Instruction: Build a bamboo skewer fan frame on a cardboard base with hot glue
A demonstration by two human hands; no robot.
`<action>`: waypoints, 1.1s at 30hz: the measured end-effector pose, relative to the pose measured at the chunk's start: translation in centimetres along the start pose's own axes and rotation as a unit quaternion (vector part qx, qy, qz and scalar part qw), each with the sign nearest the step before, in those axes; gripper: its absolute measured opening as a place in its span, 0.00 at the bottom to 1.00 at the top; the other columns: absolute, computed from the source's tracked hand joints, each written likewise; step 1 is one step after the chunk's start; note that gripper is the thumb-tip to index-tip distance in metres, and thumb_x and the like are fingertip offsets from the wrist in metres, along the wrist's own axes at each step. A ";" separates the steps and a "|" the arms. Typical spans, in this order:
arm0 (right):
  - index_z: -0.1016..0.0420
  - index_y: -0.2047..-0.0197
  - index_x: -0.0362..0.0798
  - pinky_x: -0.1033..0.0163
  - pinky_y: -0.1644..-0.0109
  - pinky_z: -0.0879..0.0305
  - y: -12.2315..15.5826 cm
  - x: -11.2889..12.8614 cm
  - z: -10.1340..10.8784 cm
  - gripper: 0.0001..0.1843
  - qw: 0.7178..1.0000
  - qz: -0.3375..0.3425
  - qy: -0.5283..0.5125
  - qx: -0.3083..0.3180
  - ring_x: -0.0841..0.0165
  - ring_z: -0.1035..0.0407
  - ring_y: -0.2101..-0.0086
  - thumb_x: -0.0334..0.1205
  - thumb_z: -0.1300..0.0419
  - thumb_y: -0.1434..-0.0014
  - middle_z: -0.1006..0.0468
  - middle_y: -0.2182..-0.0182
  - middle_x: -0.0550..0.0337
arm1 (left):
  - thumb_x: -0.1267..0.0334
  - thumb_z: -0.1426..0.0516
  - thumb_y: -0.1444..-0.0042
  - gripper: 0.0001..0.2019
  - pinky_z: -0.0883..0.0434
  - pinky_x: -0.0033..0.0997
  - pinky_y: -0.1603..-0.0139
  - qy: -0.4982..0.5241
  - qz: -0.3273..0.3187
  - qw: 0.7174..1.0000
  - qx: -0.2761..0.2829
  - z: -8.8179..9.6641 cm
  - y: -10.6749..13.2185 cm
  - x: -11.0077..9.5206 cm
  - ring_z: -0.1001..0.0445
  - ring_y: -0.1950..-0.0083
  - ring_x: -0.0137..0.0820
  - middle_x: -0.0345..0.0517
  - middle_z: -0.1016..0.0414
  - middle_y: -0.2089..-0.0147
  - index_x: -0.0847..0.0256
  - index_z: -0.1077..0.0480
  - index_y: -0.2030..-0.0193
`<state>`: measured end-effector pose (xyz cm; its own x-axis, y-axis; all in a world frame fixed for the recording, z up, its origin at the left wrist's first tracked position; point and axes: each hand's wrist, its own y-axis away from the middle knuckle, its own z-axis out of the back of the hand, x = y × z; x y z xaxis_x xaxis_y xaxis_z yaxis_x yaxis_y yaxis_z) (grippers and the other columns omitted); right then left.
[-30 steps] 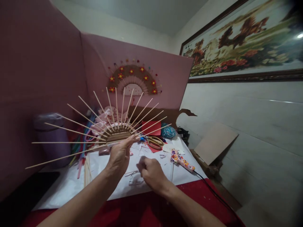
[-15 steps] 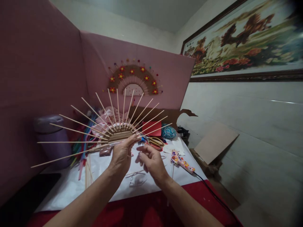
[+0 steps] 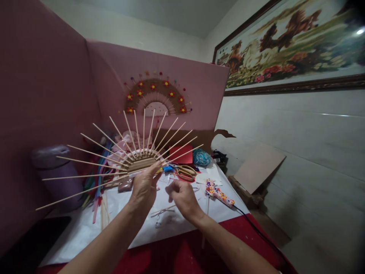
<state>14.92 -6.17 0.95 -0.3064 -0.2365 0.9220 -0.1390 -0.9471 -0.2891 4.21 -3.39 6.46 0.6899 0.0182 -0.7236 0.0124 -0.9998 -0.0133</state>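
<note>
My left hand (image 3: 145,187) grips a half-round fan frame (image 3: 142,163) by its right lower edge, holding it up over the table. Its base is brown ridged cardboard, and several thin wooden sticks (image 3: 85,159) radiate from it. A little to the right, apart from the frame, my right hand (image 3: 182,196) has its fingers curled in; whether anything is between them is hidden. Beyond that hand lie scissors with gold-coloured handles (image 3: 185,172). A flower-patterned glue gun (image 3: 219,195) rests to its right, trailing a black cord.
A decorated fan (image 3: 155,95) with red flowers hangs on the pink panel (image 3: 199,91). Blue yarn (image 3: 202,157) and red paper (image 3: 181,154) lie at the back. A purple bottle-like container (image 3: 58,179) stands left. Loose sticks (image 3: 105,213) lie on the white table cover (image 3: 142,224).
My right hand's fingers have curled in more. The fan frame stays in my left hand, its left end tipped slightly lower. The view has shifted a little to the right.
</note>
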 end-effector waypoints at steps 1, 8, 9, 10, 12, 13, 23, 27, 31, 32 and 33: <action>0.31 0.80 0.46 0.69 0.74 0.42 -0.1 -0.4 0.5 0.10 1.000 -0.006 0.029 -0.001 0.73 0.36 0.81 0.39 0.44 0.49 0.29 0.85 0.64 | 0.71 0.35 0.65 0.06 0.32 0.29 0.63 0.005 0.003 1.000 0.001 0.0 -0.1 -0.2 0.26 0.68 0.27 0.39 0.23 0.73 0.64 0.27 0.77; 0.31 0.74 0.46 0.68 0.74 0.42 -1.8 -0.4 -0.3 0.17 0.999 0.017 0.027 -0.024 0.73 0.37 0.80 0.47 0.50 0.41 0.28 0.83 0.62 | 0.72 0.36 0.61 0.04 0.29 0.32 0.62 0.012 0.034 0.999 0.025 -0.8 -0.2 -0.4 0.25 0.68 0.28 0.40 0.22 0.70 0.65 0.26 0.75; 0.32 0.76 0.47 0.68 0.74 0.42 -2.1 -0.2 -0.6 0.18 0.999 0.020 0.019 -0.022 0.73 0.37 0.80 0.50 0.49 0.41 0.29 0.83 0.63 | 0.73 0.37 0.60 0.04 0.29 0.30 0.63 0.014 0.033 0.999 0.030 -1.0 -0.2 -0.3 0.25 0.68 0.28 0.40 0.22 0.70 0.65 0.26 0.75; 0.33 0.77 0.47 0.68 0.75 0.42 -2.4 0.0 -0.9 0.19 1.000 0.023 0.003 -0.018 0.73 0.38 0.80 0.51 0.49 0.42 0.29 0.83 0.63 | 0.73 0.37 0.60 0.04 0.29 0.29 0.65 0.017 0.031 0.999 0.033 -1.1 -0.3 -0.2 0.25 0.68 0.28 0.41 0.22 0.70 0.66 0.26 0.75; 0.36 0.78 0.47 0.68 0.74 0.42 -2.9 -0.1 -1.0 0.19 0.999 0.033 -0.029 -0.014 0.73 0.39 0.80 0.51 0.49 0.42 0.31 0.84 0.65 | 0.74 0.37 0.61 0.04 0.28 0.29 0.66 0.022 0.028 0.999 0.026 -1.3 -0.6 0.0 0.25 0.68 0.28 0.41 0.22 0.71 0.65 0.26 0.75; 0.36 0.78 0.47 0.68 0.74 0.42 -3.1 -0.3 -0.8 0.18 0.999 0.037 -0.036 -0.015 0.73 0.39 0.80 0.50 0.49 0.41 0.32 0.84 0.65 | 0.74 0.37 0.61 0.03 0.28 0.30 0.65 0.022 0.025 0.999 0.020 -1.3 -0.7 0.0 0.25 0.68 0.28 0.41 0.22 0.71 0.65 0.26 0.76; 0.26 0.75 0.49 0.64 0.70 0.47 -1.5 -3.8 3.0 0.08 0.919 0.022 0.390 -0.058 0.65 0.29 0.73 0.41 0.41 0.46 0.21 0.76 0.58 | 0.75 0.36 0.62 0.04 0.29 0.33 0.59 0.000 0.014 0.999 -0.030 0.9 -2.3 0.2 0.25 0.64 0.30 0.42 0.22 0.72 0.66 0.26 0.77; 0.24 0.69 0.51 0.63 0.72 0.51 -1.5 -3.2 3.0 0.16 0.880 0.056 0.471 -0.016 0.64 0.28 0.72 0.47 0.49 0.39 0.20 0.74 0.55 | 0.74 0.35 0.63 0.04 0.31 0.30 0.58 -0.003 0.018 0.999 -0.041 1.1 -2.6 1.0 0.25 0.64 0.29 0.43 0.21 0.72 0.66 0.26 0.78; 0.26 0.73 0.47 0.63 0.72 0.49 -1.6 -2.3 2.4 0.23 0.903 0.066 0.423 0.003 0.65 0.30 0.74 0.50 0.54 0.37 0.22 0.77 0.53 | 0.72 0.34 0.65 0.06 0.34 0.28 0.58 -0.009 0.023 1.000 -0.017 0.1 -2.5 1.4 0.25 0.67 0.28 0.41 0.22 0.73 0.66 0.25 0.77; 0.27 0.73 0.46 0.64 0.71 0.47 -1.6 -2.1 2.3 0.20 0.926 0.068 0.371 -0.008 0.66 0.30 0.74 0.47 0.52 0.37 0.23 0.76 0.54 | 0.72 0.34 0.66 0.06 0.34 0.29 0.58 -0.007 0.020 1.000 -0.009 -0.2 -2.4 1.4 0.25 0.68 0.28 0.41 0.22 0.74 0.66 0.25 0.77; 0.29 0.71 0.46 0.64 0.70 0.45 -1.7 -1.9 2.2 0.15 0.950 0.072 0.303 -0.022 0.68 0.31 0.73 0.44 0.49 0.39 0.23 0.74 0.55 | 0.72 0.34 0.67 0.07 0.34 0.29 0.59 -0.006 0.016 1.000 -0.002 -0.5 -2.3 1.5 0.25 0.68 0.28 0.41 0.22 0.74 0.66 0.26 0.77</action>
<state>17.76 -4.62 0.23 -0.8090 -0.1829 0.5587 -0.0892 -0.9012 -0.4242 5.59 -1.06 5.78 0.6812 -0.0145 -0.7319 -0.0070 -0.9999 0.0133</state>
